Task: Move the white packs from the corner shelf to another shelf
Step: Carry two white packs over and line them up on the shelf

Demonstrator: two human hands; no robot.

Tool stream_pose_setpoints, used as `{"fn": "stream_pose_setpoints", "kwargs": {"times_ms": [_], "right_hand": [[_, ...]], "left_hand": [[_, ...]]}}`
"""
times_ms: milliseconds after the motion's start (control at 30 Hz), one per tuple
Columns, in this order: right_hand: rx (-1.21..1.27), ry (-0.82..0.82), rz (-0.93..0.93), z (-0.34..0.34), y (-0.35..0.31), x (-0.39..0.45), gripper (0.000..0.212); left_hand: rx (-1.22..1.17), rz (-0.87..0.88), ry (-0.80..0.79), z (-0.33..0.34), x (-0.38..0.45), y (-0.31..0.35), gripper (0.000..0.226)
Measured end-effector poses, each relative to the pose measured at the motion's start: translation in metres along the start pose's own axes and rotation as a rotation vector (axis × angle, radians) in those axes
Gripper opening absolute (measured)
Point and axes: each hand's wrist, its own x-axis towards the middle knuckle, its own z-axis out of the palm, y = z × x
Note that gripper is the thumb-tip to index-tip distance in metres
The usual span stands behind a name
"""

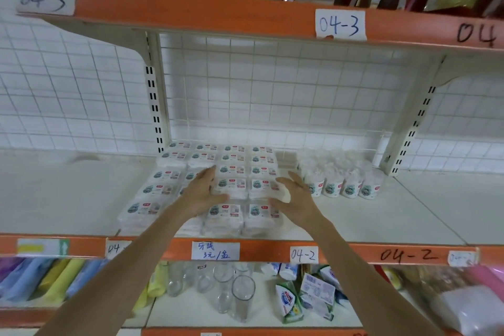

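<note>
About twenty white packs (230,187) lie four across on the shelf (409,207); left hand (203,194) and right hand (296,199) rest released, fingers straight, atop them

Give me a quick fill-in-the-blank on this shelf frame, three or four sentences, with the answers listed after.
1. Both hands reach over the white packs on the shelf whose paper tag reads ____.
2. To the right of the packs stand round ____ with white contents.
3. On the shelf below, under the packs, stand clear ____.
4. The paper tag on the shelf above reads ____.

Missing words: 04-2; tubs; glasses; 04-3
</note>
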Motion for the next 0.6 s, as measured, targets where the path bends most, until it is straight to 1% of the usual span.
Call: {"fn": "stream_pose_setpoints", "kwargs": {"times_ms": [33, 67, 133, 267, 333, 367, 433, 533, 600], "right_hand": [[-0.014, 0.022, -0.016, -0.004, -0.003, -0.006, 0.056], [-0.023, 0.044, -0.043, -0.009, -0.007, -0.012, 0.056], [-0.062, 0.087, -0.114, -0.020, -0.014, -0.029, 0.053], [-0.163, 0.134, -0.232, -0.042, -0.017, -0.075, 0.046], [-0.201, 0.126, -0.273, -0.045, -0.011, -0.101, 0.043], [-0.223, 0.117, -0.285, -0.045, -0.007, -0.114, 0.042], [-0.259, 0.079, -0.294, -0.040, 0.005, -0.140, 0.041], [-0.266, -0.027, -0.272, -0.026, 0.018, -0.175, 0.047], [-0.241, -0.097, -0.264, -0.016, 0.022, -0.196, 0.046]], "left_hand": [[0.029, 0.037, 0.038, -0.002, -0.005, 0.005, 0.078], [0.059, 0.090, 0.088, -0.005, -0.011, 0.010, 0.077], [0.110, 0.201, 0.171, -0.010, -0.026, 0.017, 0.066], [0.310, 0.342, 0.248, -0.014, -0.067, 0.028, 0.047], [0.374, 0.374, 0.274, -0.008, -0.095, 0.030, 0.051], [0.397, 0.376, 0.276, -0.003, -0.109, 0.029, 0.054], [0.448, 0.354, 0.277, 0.011, -0.138, 0.023, 0.050], [0.498, 0.255, 0.227, 0.033, -0.183, 0.009, 0.043], [0.523, 0.196, 0.206, 0.048, -0.216, 0.003, 0.041]]}}
